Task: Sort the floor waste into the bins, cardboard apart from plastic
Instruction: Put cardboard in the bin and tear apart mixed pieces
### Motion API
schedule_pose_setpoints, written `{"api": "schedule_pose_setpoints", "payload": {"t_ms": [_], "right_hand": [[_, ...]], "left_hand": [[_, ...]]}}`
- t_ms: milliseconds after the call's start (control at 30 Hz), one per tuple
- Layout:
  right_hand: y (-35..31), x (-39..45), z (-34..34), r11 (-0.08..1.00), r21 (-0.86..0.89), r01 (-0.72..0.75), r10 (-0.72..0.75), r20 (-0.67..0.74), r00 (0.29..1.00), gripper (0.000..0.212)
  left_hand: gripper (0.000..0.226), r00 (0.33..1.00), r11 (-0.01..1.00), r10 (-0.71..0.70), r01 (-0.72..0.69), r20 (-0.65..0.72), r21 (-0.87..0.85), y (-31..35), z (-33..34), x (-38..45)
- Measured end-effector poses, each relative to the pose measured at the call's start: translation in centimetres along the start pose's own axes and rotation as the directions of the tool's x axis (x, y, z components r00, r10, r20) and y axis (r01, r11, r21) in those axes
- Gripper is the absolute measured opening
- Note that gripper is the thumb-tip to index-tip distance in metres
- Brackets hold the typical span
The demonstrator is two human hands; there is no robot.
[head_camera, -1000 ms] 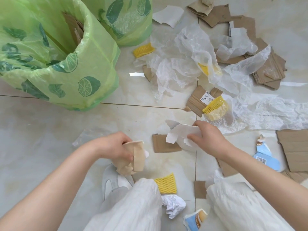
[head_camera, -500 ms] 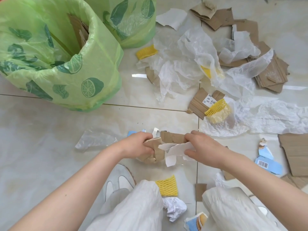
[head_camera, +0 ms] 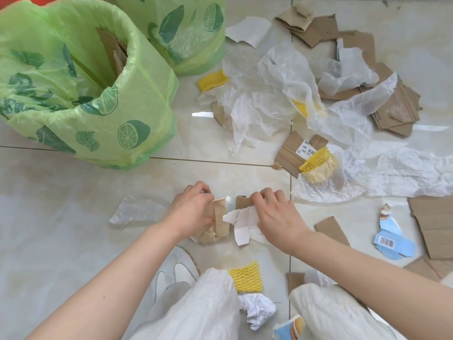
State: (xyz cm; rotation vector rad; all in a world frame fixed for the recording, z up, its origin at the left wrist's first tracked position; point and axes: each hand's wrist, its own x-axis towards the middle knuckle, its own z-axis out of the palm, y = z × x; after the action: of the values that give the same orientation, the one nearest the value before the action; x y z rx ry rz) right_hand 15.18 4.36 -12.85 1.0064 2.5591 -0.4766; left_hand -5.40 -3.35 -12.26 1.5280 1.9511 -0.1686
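Inspector: Head view, the only 1 supplied. State of the hands?

Operator: I see the left hand (head_camera: 193, 209) clenched around a bundle of brown cardboard scraps (head_camera: 217, 223), held just above the floor tiles (head_camera: 61, 217). The right hand (head_camera: 277, 217) is pinched on a folded white card piece (head_camera: 241, 222), fingers curled over its top edge. The 2 hands sit close together, their loads nearly touching.

Inspector: Where do the bins lie from there?

Operator: Both up and to the left. The near bin (head_camera: 137, 99), lined in green, already shows cardboard sheets (head_camera: 112, 52) standing inside. The far bin (head_camera: 196, 45) stands behind it; its contents I cannot make out, possibly clear film.

Inspector: Which hand is nearer?

Operator: The left, in my judgement. Its bundle stands roughly upright, long axis toward the camera, and the near bin's mouth lies diagonally up-left of it.

Inspector: Remaining waste?

Operator: Plenty. Crumpled plastic sheets (head_camera: 274, 99) and brown cardboard pieces (head_camera: 397, 109) lie to the upper right, with a yellow foam net (head_camera: 246, 276) by my knees.
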Motion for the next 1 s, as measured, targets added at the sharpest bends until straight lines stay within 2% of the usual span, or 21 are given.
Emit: {"api": "schedule_pose_setpoints", "payload": {"t_ms": [133,233,367,500,667,833,1000], "right_hand": [[0.3,0.3,-0.4,0.986,0.14,-0.094,0.087,0.057,0.995,0.057],[0.8,0.4,-1.0,0.964,0.233,-0.129,0.106,0.11,0.988,0.058],[1.4,0.7,-1.4,0.937,0.314,-0.153,0.113,0.139,0.984,0.038],[1.8,1.5,-3.2,0.884,0.44,-0.155,0.095,0.155,0.983,0.02],[1.8,2.9,-8.9,0.845,0.513,-0.151,0.175,0.0,0.985,0.007],[-0.3,4.2,-17.3,0.815,0.579,0.022,0.117,-0.202,0.972,0.006],[-4.2,5.6,-24.0,0.823,0.529,0.208,0.047,-0.429,0.902,0.011]], "left_hand": [[0.024,0.997,0.994,-0.055,0.06,0.05,-0.093,0.0,0.2,0.0],[0.025,0.997,0.973,-0.074,0.078,0.027,-0.219,-0.4,-0.2,-0.5],[0.022,0.982,0.872,-0.181,0.136,-0.052,-0.471,-1.3,-1.2,-1.3],[0.024,0.951,0.764,-0.279,0.135,-0.134,-0.63,-1.9,-2.6,-1.9],[0.031,0.876,0.693,-0.397,0.089,-0.276,-0.715,-1.3,-6.1,-2.9],[0.045,0.775,0.709,-0.371,-0.118,-0.511,-0.695,0.4,-14.1,-5.2],[0.023,0.648,0.685,-0.4,-0.259,-0.648,-0.681,0.5,-21.0,-6.8]]}}
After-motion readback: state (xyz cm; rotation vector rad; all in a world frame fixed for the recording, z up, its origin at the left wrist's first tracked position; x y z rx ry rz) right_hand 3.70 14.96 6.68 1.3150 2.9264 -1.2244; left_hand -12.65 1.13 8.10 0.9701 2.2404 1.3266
